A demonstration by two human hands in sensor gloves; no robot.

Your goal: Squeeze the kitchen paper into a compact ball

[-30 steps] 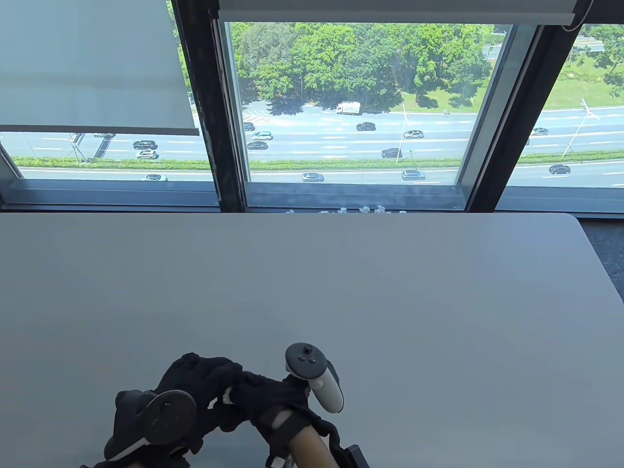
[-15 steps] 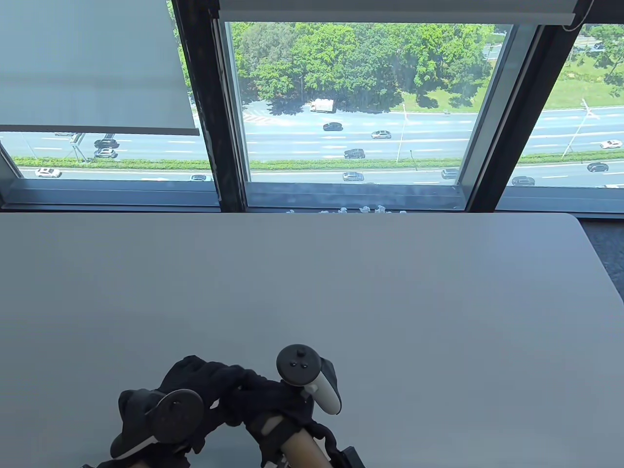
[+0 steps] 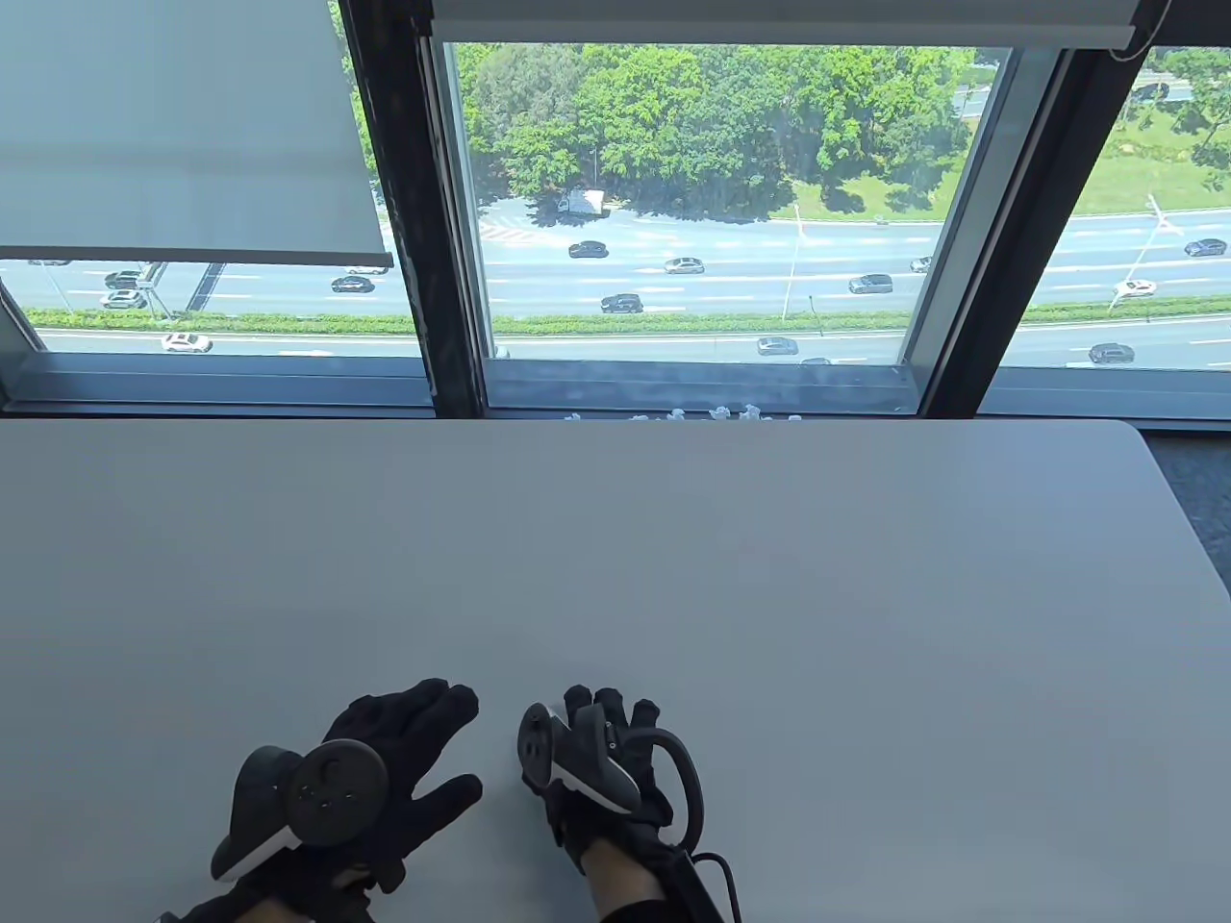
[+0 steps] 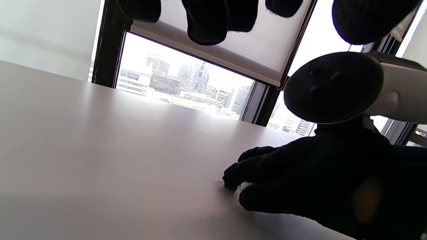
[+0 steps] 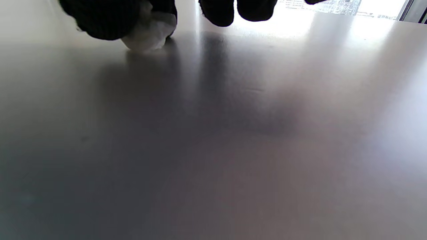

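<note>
Pinching small paper wad [image 5: 148, 31] against table [image 3: 769, 577], right hand [image 3: 601, 769] fingers curled around it. Left hand [image 3: 385, 760] flat, fingers released. Ball looks nearly compact; final squeeze possibly left.

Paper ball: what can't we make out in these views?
- Table view: paper ball hidden under the right hand.
- Left wrist view: only a white sliver shows under that hand.
- Right wrist view: ball partly covered by fingers, cut by the top edge; compactness unclear.
</note>
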